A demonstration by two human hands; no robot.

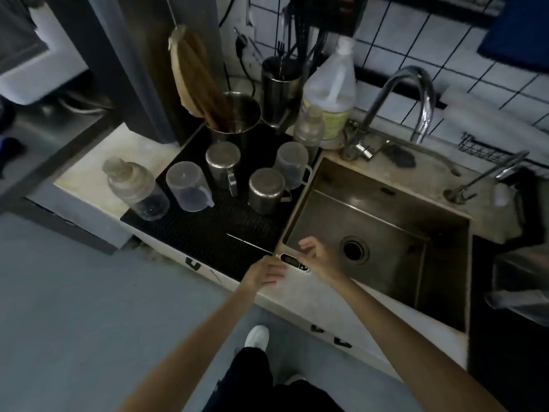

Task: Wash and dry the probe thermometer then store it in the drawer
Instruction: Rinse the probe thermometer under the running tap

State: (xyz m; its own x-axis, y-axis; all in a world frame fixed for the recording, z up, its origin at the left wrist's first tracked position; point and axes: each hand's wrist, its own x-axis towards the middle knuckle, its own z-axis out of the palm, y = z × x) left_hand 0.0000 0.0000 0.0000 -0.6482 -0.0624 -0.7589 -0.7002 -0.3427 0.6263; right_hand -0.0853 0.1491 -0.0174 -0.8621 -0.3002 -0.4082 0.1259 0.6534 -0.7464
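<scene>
The probe thermometer (pixel 292 261) lies on the pale counter edge between the black drying mat (pixel 208 230) and the steel sink (pixel 383 233), its probe stretching over the mat. The left hand (pixel 267 273) hovers just beside it, fingers relaxed; the right hand (pixel 319 257) seems to pinch its body, though blur obscures contact. White wall tiles (pixel 401 40) back the faucet (pixel 416 93).

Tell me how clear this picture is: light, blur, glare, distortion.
Head view: dim and bluish overall; wide-angle bending curves the wall tiles and counter edges; corners soft, especially the upper left; glare streaks on the faucet and sink floor; the thermometer is small yet readable, while both the left hand and right hand look slightly smeared.
</scene>
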